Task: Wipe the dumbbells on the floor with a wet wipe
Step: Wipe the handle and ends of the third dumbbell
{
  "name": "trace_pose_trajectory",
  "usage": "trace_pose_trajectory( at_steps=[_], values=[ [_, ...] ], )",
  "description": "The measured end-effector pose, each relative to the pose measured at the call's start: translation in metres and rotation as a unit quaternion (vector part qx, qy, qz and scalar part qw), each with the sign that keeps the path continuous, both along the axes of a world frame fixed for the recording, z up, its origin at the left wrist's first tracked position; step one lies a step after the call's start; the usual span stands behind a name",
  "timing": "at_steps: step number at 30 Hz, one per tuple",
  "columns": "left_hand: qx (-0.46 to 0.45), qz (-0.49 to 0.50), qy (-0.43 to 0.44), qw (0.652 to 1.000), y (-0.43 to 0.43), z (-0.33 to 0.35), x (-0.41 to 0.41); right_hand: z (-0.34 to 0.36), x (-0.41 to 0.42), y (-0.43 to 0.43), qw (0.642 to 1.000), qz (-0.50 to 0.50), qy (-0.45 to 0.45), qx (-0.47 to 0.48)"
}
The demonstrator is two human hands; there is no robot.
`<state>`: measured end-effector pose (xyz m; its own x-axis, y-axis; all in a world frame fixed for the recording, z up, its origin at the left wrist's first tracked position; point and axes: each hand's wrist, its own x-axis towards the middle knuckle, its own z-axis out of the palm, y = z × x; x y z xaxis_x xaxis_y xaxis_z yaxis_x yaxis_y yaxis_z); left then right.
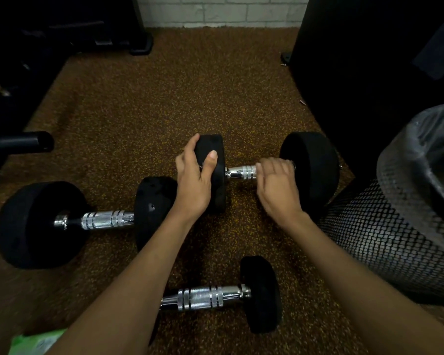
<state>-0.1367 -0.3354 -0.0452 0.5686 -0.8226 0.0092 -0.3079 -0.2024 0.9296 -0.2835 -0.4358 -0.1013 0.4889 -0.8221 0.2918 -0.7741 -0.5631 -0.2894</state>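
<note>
Black dumbbells lie on the brown floor [164, 98]: left dumbbell [105, 221] at 9 o'clock, near dumbbell [203, 297] at 6, middle dumbbell [237, 172] at 3. Left hand [194, 180] grips the middle one's weight [213, 143]. Right hand [277, 185] curls round its bar [249, 172]. Mesh bin [385, 234] sits at 4 o'clock, green pack [34, 343] at 7.

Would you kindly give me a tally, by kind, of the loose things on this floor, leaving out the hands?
Dumbbells: 3, namely far dumbbell, left dumbbell, near dumbbell
Mesh bin: 1
Green packet, partly in view: 1
Total: 5
</note>
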Motion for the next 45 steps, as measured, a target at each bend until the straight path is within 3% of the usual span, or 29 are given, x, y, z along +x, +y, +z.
trace_pose_trajectory(
  at_steps=[4, 8, 11, 19, 25, 31, 34, 36, 37, 39, 42, 43, 45],
  values=[
    [-0.003, 0.0, 0.0, 1.0, 0.002, -0.001, -0.001, -0.013, -0.017, 0.016, 0.997, 0.039, -0.063, 0.003],
    [-0.003, 0.001, -0.001, 1.0, 0.001, 0.0, 0.0, -0.008, -0.004, 0.004, 0.995, -0.011, -0.093, 0.04],
    [-0.003, 0.001, 0.002, 1.0, -0.001, 0.001, 0.0, -0.003, 0.006, -0.004, 0.995, -0.037, -0.08, 0.055],
    [-0.009, 0.001, 0.008, 1.0, -0.001, -0.002, 0.001, 0.02, -0.022, 0.014, 0.994, 0.075, -0.014, 0.077],
    [-0.005, 0.0, 0.005, 1.0, -0.001, -0.001, 0.0, 0.022, 0.0, 0.008, 0.998, -0.026, 0.036, 0.049],
    [-0.001, 0.004, -0.001, 1.0, -0.002, -0.002, 0.001, 0.018, -0.002, 0.02, 0.998, 0.051, -0.043, 0.0],
    [-0.002, 0.003, 0.005, 1.0, -0.002, -0.003, 0.002, 0.014, -0.012, 0.034, 0.984, 0.004, -0.179, 0.014],
    [-0.004, 0.002, 0.008, 1.0, -0.003, -0.003, 0.002, 0.014, -0.012, 0.044, 0.945, -0.113, -0.299, 0.074],
    [-0.004, 0.002, 0.01, 1.0, -0.003, -0.003, 0.002, 0.013, -0.011, 0.049, 0.908, -0.179, -0.358, 0.123],
    [-0.004, 0.001, 0.011, 1.0, -0.003, -0.002, 0.002, 0.012, -0.003, 0.053, 0.786, -0.271, -0.504, 0.234],
    [-0.007, 0.0, 0.008, 1.0, -0.003, -0.002, 0.002, 0.025, 0.015, 0.043, 0.543, -0.322, -0.705, 0.324],
    [-0.008, 0.001, 0.007, 1.0, -0.003, -0.003, 0.002, 0.031, 0.02, 0.039, 0.49, -0.336, -0.734, 0.328],
    [-0.008, 0.004, 0.006, 1.0, -0.002, -0.003, 0.001, 0.039, 0.028, 0.033, 0.424, -0.368, -0.758, 0.332]
  ],
)
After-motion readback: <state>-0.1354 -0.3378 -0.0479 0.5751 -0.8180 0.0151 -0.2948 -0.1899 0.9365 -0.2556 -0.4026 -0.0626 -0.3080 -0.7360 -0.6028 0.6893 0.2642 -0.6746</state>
